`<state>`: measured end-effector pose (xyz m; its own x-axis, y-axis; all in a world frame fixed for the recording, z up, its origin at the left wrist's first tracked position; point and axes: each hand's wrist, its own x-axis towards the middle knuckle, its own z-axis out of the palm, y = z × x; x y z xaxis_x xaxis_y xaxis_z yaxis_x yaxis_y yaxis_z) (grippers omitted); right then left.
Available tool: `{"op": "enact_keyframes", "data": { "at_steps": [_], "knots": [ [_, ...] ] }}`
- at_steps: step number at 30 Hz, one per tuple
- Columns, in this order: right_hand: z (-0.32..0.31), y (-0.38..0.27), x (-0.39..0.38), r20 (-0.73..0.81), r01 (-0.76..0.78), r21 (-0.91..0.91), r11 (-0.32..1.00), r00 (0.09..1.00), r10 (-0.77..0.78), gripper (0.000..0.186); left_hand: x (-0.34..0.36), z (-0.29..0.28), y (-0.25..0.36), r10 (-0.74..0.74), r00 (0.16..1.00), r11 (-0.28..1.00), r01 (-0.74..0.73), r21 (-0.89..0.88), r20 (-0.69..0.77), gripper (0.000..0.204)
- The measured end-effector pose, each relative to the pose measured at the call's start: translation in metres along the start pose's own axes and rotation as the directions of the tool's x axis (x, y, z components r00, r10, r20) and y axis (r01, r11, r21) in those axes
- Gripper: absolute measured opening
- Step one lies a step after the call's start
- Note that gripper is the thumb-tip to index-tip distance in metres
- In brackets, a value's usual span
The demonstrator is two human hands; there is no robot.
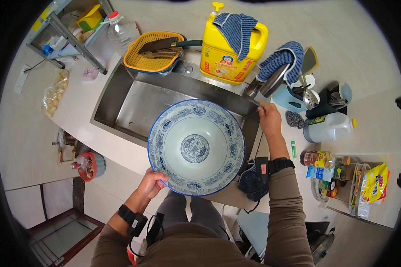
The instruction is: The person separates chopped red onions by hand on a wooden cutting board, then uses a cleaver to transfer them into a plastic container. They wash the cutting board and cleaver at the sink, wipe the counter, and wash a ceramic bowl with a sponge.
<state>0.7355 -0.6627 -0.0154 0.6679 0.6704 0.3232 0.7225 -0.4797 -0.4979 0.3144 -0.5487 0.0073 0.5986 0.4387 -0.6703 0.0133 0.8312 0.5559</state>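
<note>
A large white bowl with blue patterns and a blue rim is held over the sink's front edge, its inside facing up with nothing in it. My left hand grips the rim at the lower left, thumb over the edge and fingers underneath. At the right end of the metal sink, my right hand is closed on the thin lever of the faucet. A blue striped cloth drapes over the faucet. No running water shows.
Behind the sink stand a yellow basket with a knife in it and a yellow jug. A utensil holder, a steel scrubber, a white jug and seasoning bottles line the right counter.
</note>
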Motion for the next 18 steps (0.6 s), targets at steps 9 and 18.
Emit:
{"op": "enact_keyframes", "data": {
  "at_steps": [9, 18],
  "knots": [
    [-0.005, -0.002, 0.005, 0.074, -0.100, 0.168, 0.981, 0.993, 0.089, 0.012, 0.017, 0.006, 0.025, -0.111, 0.993, 0.990, 0.106, 0.097, 0.049, 0.052],
    [-0.005, 0.014, 0.008, 0.136, -0.172, 0.209, 0.963, 0.980, 0.145, 0.015, 0.028, -0.001, 0.037, -0.178, 0.979, 0.976, 0.163, 0.145, 0.101, 0.054]
  ]
}}
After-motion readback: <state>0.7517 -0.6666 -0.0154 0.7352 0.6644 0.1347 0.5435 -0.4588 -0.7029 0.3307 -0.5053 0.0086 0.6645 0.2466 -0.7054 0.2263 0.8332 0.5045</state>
